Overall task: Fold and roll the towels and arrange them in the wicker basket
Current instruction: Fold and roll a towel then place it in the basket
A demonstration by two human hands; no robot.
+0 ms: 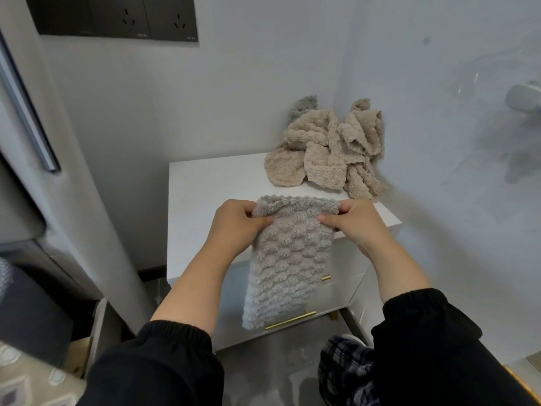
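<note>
Fingers (265,220) are pinched on the towel's (289,259) top corners, left hand (234,227) and right hand (357,227).
Corners should be kept level, then laid flat on the worktop (205,194).

The grey rectangular cloth towel (289,259) is thick plush with a bumpy, tufted pile. The heap of crumpled beige cloth towels (328,153) has the same fluffy, matt nap. The white boxy nightstand (205,194) looks smooth and faintly glossy, and its slim bar handle (289,320) is shiny brass-coloured metal. The black sleeves (164,361) are matt cloth.
</note>
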